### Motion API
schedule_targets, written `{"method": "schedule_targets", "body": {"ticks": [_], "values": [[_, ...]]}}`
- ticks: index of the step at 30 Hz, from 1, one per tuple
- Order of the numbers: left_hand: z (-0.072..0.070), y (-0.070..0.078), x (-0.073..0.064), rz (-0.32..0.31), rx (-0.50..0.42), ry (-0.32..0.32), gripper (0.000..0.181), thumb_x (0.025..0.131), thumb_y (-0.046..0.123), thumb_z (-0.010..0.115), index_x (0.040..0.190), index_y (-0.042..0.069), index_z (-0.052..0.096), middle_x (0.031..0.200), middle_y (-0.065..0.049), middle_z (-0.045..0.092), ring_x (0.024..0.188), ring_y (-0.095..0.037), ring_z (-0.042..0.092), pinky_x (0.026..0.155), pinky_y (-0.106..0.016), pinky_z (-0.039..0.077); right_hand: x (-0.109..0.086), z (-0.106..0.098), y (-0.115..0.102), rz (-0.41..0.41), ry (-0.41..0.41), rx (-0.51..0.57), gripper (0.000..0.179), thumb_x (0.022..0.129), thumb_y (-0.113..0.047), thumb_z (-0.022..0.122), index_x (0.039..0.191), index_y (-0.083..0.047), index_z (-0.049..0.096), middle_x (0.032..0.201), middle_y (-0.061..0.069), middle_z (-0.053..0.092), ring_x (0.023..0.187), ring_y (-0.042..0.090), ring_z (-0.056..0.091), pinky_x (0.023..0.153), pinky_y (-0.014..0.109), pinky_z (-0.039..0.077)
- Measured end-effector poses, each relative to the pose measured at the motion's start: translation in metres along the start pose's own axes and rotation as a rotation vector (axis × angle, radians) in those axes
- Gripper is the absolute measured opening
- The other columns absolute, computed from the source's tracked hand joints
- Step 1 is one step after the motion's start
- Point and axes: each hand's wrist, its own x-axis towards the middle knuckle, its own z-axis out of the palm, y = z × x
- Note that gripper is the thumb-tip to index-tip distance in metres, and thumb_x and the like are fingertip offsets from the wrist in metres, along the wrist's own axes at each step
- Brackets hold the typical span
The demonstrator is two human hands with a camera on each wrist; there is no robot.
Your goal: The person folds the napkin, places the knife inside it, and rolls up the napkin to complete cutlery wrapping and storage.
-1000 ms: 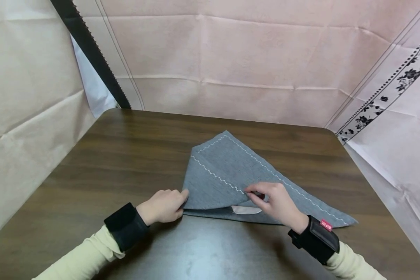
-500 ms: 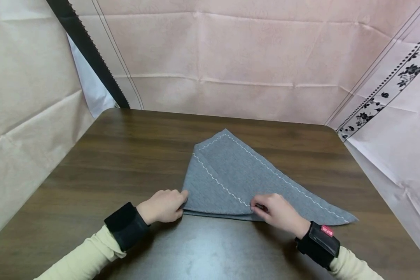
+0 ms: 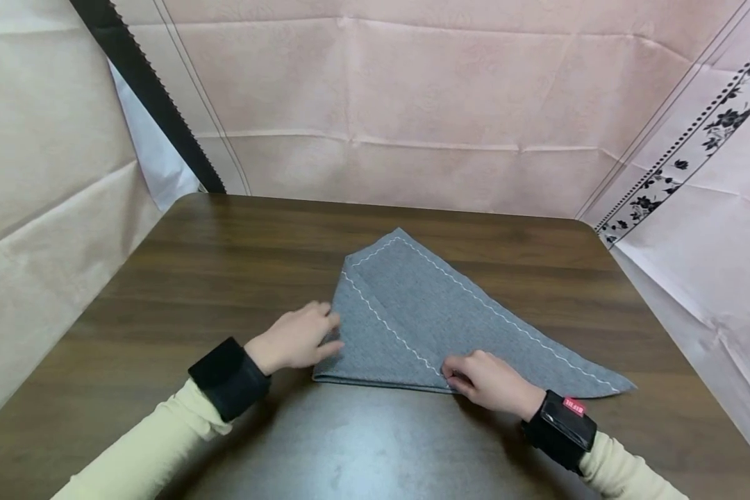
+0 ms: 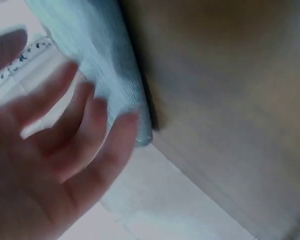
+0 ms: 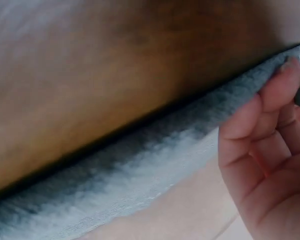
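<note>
A grey-blue cloth (image 3: 406, 312) with white wavy stitching lies folded on the table, its straight folded edge towards me and a long point reaching right. My left hand (image 3: 296, 338) is at the cloth's left edge, fingers spread and loosely bent, gripping nothing. In the left wrist view those fingers overlap the folded edge of the cloth (image 4: 107, 60); whether they touch it I cannot tell. My right hand (image 3: 490, 382) pinches the cloth where one stitched line meets the front edge. The right wrist view shows the fingertips (image 5: 285, 82) on the fabric, with a dark bit of it between them.
The brown wooden table (image 3: 225, 278) extends around the cloth on every side. Pale creased sheeting (image 3: 437, 90) hangs behind it and at both sides. A black band (image 3: 156, 97) runs down at the back left, and a flowered strip (image 3: 694, 153) at the right.
My right hand has drawn the cloth's upper layer towards me, covering the gap and white label at the front edge. My left hand has let go of the left corner and moved slightly away from me.
</note>
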Motion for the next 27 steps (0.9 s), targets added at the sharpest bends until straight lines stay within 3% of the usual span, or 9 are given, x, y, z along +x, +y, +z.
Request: {"method": "schedule_targets", "body": {"ticks": [3, 7, 10, 15, 23, 27], "values": [[-0.002, -0.011, 0.018, -0.017, 0.051, 0.031, 0.047, 0.086, 0.033, 0.061, 0.121, 0.003, 0.053, 0.117, -0.015, 0.050, 0.105, -0.027, 0.047, 0.077, -0.040, 0.047, 0.002, -0.001, 0.000, -0.013, -0.015, 0.006, 0.018, 0.086, -0.002, 0.056, 0.078, -0.018, 0.054, 0.066, -0.014, 0.046, 0.056, -0.002, 0.036, 0.051, 0.018, 0.036], [0.003, -0.028, 0.038, -0.066, 0.046, -0.089, 0.074, 0.086, 0.042, 0.057, 0.140, 0.000, 0.030, 0.146, -0.020, 0.022, 0.132, -0.031, 0.019, 0.098, -0.056, 0.027, 0.003, -0.001, -0.001, -0.015, -0.043, 0.023, 0.017, 0.087, -0.004, 0.056, 0.079, -0.019, 0.053, 0.066, -0.015, 0.045, 0.056, -0.002, 0.036, 0.051, 0.018, 0.036], [0.010, -0.039, 0.050, -0.087, 0.026, -0.166, 0.083, 0.086, 0.049, 0.054, 0.144, 0.000, 0.020, 0.149, -0.018, 0.010, 0.135, -0.028, 0.009, 0.100, -0.060, 0.018, 0.002, 0.001, -0.001, -0.006, -0.055, 0.032, 0.016, 0.087, -0.005, 0.056, 0.079, -0.018, 0.053, 0.066, -0.015, 0.044, 0.055, -0.003, 0.036, 0.050, 0.017, 0.036], [0.014, -0.049, 0.062, -0.120, 0.002, -0.234, 0.091, 0.083, 0.058, 0.051, 0.145, 0.002, 0.016, 0.151, -0.014, 0.007, 0.136, -0.026, 0.002, 0.101, -0.062, 0.011, 0.001, 0.002, 0.000, 0.003, -0.057, 0.030, 0.016, 0.086, -0.005, 0.057, 0.078, -0.019, 0.052, 0.065, -0.016, 0.042, 0.054, -0.003, 0.036, 0.050, 0.017, 0.035], [0.008, -0.056, 0.076, -0.172, 0.006, -0.290, 0.109, 0.072, 0.064, 0.059, 0.145, 0.000, 0.011, 0.150, -0.015, 0.002, 0.136, -0.026, -0.002, 0.102, -0.061, 0.008, 0.005, -0.001, -0.004, 0.043, -0.077, -0.028, 0.025, 0.084, -0.004, 0.057, 0.070, -0.021, 0.046, 0.061, -0.016, 0.035, 0.053, -0.002, 0.031, 0.047, 0.018, 0.027], [0.005, -0.056, 0.085, -0.205, 0.007, -0.327, 0.116, 0.069, 0.066, 0.062, 0.145, -0.002, 0.005, 0.150, -0.017, -0.002, 0.136, -0.027, -0.005, 0.102, -0.060, 0.008, 0.007, -0.004, -0.008, 0.074, -0.081, -0.095, 0.025, 0.083, -0.005, 0.058, 0.069, -0.022, 0.047, 0.059, -0.016, 0.035, 0.052, -0.001, 0.032, 0.045, 0.019, 0.029]]}}
